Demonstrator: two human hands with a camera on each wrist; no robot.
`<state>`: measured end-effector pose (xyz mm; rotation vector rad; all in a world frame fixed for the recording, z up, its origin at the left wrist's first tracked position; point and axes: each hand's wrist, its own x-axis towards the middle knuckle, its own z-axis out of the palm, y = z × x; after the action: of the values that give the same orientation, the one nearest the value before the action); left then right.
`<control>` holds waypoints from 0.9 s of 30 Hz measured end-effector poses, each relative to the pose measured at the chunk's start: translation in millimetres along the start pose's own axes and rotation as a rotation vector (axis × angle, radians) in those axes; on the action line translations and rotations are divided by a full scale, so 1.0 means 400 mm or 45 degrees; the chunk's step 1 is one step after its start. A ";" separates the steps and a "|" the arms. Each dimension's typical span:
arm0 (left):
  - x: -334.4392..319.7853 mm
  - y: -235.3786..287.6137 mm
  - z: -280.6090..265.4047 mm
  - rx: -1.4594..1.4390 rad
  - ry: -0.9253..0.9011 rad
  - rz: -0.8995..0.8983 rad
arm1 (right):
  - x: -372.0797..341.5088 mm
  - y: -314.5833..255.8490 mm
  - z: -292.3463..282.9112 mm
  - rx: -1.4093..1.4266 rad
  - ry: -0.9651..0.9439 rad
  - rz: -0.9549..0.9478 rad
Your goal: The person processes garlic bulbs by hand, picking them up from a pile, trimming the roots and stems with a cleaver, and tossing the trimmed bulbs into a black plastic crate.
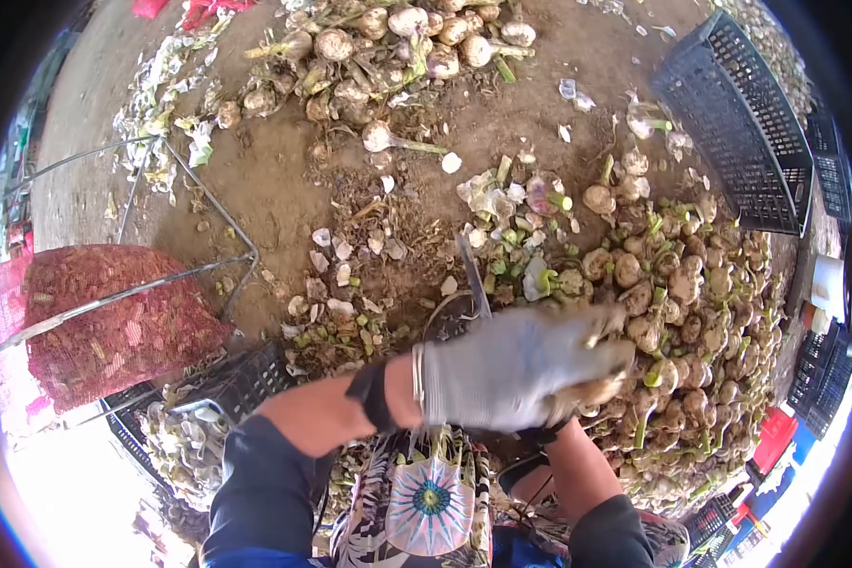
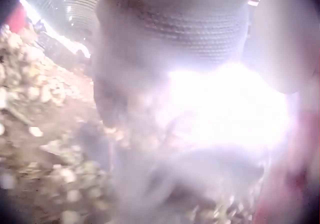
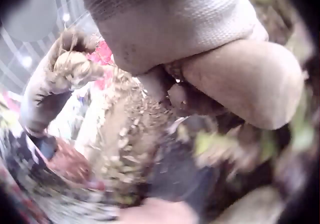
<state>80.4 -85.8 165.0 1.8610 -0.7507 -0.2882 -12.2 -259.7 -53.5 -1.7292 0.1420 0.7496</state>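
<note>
My left hand (image 1: 502,369), in a pale knitted glove, reaches across in front of my body in the head view. It holds a garlic bulb (image 3: 72,66) with dry roots, seen at the left of the right wrist view. My gloved right hand (image 3: 175,29) grips a rounded wooden handle (image 3: 245,81) whose end sticks out of the fist. A narrow knife blade (image 1: 473,275) points up and away from behind the left glove in the head view. There the left hand covers most of the right one. Blur and glare wash out the left wrist view.
A large heap of trimmed garlic (image 1: 701,350) spreads at the right, with a black crate (image 1: 738,123) tipped behind it. Untrimmed garlic (image 1: 388,47) lies ahead. At the left are a red mesh sack (image 1: 114,312), a metal frame (image 1: 199,180) and a crate (image 1: 256,379).
</note>
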 end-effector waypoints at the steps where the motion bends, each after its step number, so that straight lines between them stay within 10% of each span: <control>1: 0.006 -0.046 -0.018 0.213 0.150 0.062 | -0.015 0.027 0.003 0.210 0.080 -0.063; 3: 0.014 -0.187 -0.109 0.534 0.300 -0.033 | -0.034 -0.314 -0.034 -0.219 0.077 0.117; 9: -0.133 -0.578 -0.306 1.315 0.091 -0.656 | -0.023 -0.228 -0.136 0.170 0.509 0.242; 11: -0.126 -0.516 -0.270 0.871 0.403 -1.056 | -0.027 -0.263 -0.133 0.122 0.471 0.203; 16: -0.131 -0.319 -0.082 -0.607 0.692 -1.009 | 0.021 -0.347 -0.029 0.597 0.348 0.114; 20: -0.163 -0.201 0.012 -0.514 0.550 -0.591 | 0.022 -0.437 -0.010 0.512 0.228 0.027; 27: -0.178 -0.215 0.029 -1.084 0.669 -0.868 | 0.022 -0.435 -0.030 0.159 0.043 0.038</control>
<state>50.5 -29.8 72.6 1.2070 0.3667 -0.4351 81.0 -214.5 87.3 -1.6246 0.2335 0.7192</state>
